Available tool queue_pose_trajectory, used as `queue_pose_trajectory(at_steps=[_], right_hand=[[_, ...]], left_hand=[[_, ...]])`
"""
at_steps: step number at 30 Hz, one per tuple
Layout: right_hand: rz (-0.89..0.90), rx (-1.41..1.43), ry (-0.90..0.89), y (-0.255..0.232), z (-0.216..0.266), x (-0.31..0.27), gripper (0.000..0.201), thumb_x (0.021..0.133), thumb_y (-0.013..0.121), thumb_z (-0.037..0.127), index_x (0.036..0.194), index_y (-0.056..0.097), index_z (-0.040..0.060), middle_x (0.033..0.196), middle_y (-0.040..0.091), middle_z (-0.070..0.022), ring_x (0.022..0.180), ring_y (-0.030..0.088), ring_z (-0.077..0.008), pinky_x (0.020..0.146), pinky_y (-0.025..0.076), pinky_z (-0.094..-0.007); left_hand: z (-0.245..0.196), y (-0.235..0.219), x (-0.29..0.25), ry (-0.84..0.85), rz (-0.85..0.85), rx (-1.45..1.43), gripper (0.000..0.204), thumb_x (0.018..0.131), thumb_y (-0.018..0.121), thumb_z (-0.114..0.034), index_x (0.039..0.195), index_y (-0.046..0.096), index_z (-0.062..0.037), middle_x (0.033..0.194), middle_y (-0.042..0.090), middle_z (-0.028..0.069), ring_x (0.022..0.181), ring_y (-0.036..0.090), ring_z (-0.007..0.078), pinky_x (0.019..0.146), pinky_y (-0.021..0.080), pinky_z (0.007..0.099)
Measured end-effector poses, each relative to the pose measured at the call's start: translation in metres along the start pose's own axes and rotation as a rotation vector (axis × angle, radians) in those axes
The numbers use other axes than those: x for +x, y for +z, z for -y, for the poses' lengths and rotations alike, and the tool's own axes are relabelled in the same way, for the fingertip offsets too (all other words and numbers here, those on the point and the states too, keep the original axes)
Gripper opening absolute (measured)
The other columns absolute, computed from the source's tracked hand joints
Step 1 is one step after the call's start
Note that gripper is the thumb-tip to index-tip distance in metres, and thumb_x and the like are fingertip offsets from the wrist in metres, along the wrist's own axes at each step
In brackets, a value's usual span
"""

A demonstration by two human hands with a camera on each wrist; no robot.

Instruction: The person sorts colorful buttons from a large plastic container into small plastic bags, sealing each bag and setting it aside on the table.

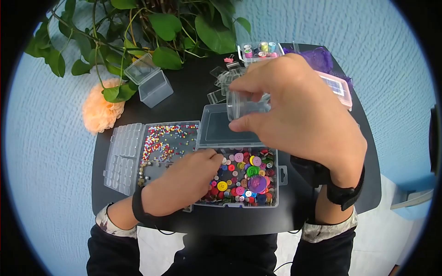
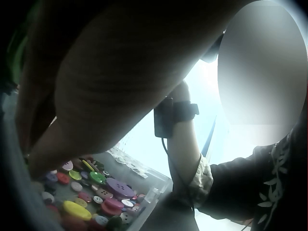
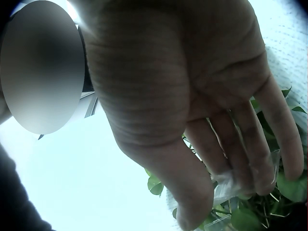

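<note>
My right hand (image 1: pixel 308 110) grips a clear round container (image 1: pixel 237 106), thumb on the near side and fingers on the far side, above the open lid of the button box. In the right wrist view, part of the clear container (image 3: pixel 228 187) shows behind the fingers of the right hand (image 3: pixel 192 96). My left hand (image 1: pixel 184 181) reaches over the left side of the box, fingertips down at the colourful buttons (image 1: pixel 239 191). Whether those fingertips pinch a button is hidden. The left wrist view shows the left hand (image 2: pixel 101 86) beside buttons (image 2: pixel 77 210).
Left of the buttons lies a divided box (image 1: pixel 172 123) with small beads and an open compartment lid (image 1: pixel 122 156). Behind are an open clear box (image 1: pixel 156 89), a peach puff (image 1: pixel 99 108), plant leaves (image 1: pixel 165 27), a thread box (image 1: pixel 262 59) and a pink case (image 1: pixel 338 92).
</note>
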State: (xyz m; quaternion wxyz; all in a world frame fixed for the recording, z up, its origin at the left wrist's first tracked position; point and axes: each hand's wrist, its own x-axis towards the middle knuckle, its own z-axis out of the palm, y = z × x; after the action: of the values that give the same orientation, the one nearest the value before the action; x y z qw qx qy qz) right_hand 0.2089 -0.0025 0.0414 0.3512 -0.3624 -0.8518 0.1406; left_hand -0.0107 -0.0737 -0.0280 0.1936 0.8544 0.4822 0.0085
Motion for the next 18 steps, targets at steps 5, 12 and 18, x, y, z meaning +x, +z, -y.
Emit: queue_pose_trajectory(at_steps=[5,12,18], right_hand=[[-0.009,-0.002,-0.063,0.001,-0.002,0.000,0.035,0.063,0.085,0.006,0.094,0.072,-0.0032,0.083,0.068,-0.0159,0.076,0.066,-0.0272,0.063,0.051,-0.0344],[-0.044,0.003,-0.106,0.005,0.000,0.001,0.036,0.061,0.085,0.005,0.093,0.071,-0.0043,0.083,0.069,-0.0156,0.077,0.066,-0.0268,0.066,0.052,-0.0338],[-0.043,0.015,-0.126,0.007,0.001,0.003,0.037,0.060,0.085,0.004,0.093,0.071,-0.0048,0.082,0.069,-0.0156,0.077,0.066,-0.0264,0.067,0.052,-0.0339]], left_hand=[[-0.003,0.007,0.005,0.071,-0.032,-0.072,0.044,0.080,0.067,0.000,0.122,0.055,-0.0003,0.112,0.058,0.0166,0.102,0.060,0.0379,0.084,0.050,0.0423],[0.008,0.018,0.010,0.203,-0.100,-0.227,0.027,0.083,0.069,-0.003,0.109,0.061,0.0010,0.104,0.059,0.0155,0.092,0.060,0.0363,0.078,0.049,0.0418],[0.006,0.019,0.013,0.244,-0.045,-0.213,0.009,0.082,0.067,0.000,0.089,0.064,0.0039,0.085,0.060,0.0155,0.078,0.061,0.0359,0.070,0.048,0.0420]])
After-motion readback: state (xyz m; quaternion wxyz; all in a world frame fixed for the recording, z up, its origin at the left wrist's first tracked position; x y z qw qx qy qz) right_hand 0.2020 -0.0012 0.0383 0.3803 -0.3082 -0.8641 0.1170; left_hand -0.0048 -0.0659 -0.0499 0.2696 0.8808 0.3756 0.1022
